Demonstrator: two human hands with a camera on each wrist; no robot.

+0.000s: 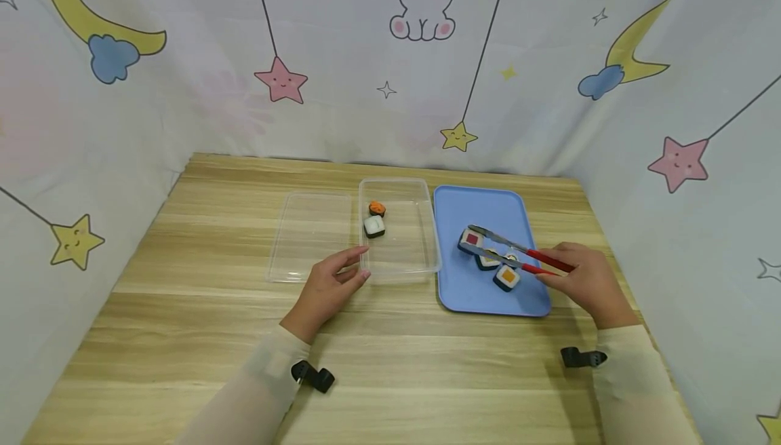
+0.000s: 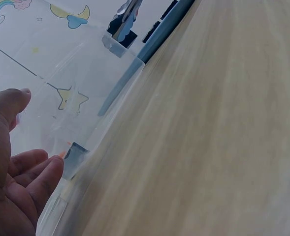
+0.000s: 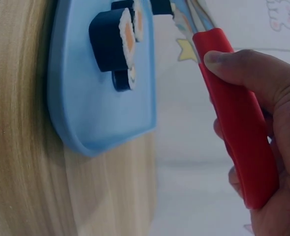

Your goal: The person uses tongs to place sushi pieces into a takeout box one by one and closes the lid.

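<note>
My right hand grips red-handled metal tongs, thumb along one handle. Between the tong tips is a toy sushi roll with a dark red centre, over the blue tray. More sushi pieces lie on the tray near the tongs, among them a roll with an orange centre. My left hand is at the near left corner of a clear plastic box, thumb and fingers spread apart and fingertips touching it. Inside the box are an orange-topped sushi and a white-topped sushi.
A clear flat lid lies left of the box on the wooden table. The tray stands close to the box's right side. Printed cloth curtains surround the table at the back and sides.
</note>
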